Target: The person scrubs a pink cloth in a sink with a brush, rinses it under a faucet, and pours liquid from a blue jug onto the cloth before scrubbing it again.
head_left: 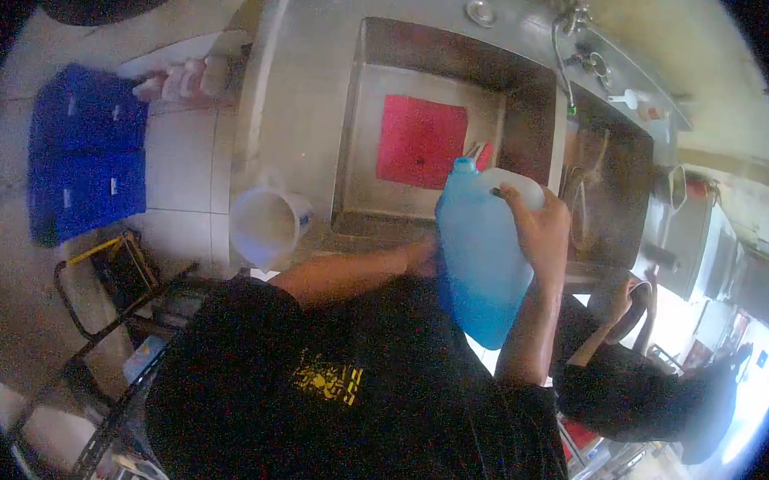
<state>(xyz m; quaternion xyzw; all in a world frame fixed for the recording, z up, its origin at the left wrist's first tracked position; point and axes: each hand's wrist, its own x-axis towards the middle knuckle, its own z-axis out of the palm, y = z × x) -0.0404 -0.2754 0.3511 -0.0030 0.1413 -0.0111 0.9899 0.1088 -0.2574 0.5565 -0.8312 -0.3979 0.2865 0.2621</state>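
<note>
A blue plastic jug (486, 247) hangs in front of my chest, over the sink's near edge. Its blue cap (465, 165) is at the upper left, and the jug looks translucent, paler near the handle. My right hand (541, 229) is closed round the handle at the upper right. Against the jug's left side, my left hand (421, 256) steadies it, with most of its fingers hidden by the jug. Beyond, a red-pink flat sheet or board (422, 143) lies on the sink (367, 105) floor, beside a small red-handled tool (482, 153).
A white bucket (270, 223) stands left of the sink. A second basin (618, 158) with a hose lies to the right, below a faucet (578, 17). Blue crates (87, 157) are at the far left. Another person (633, 382) works close on my right, holding a round item.
</note>
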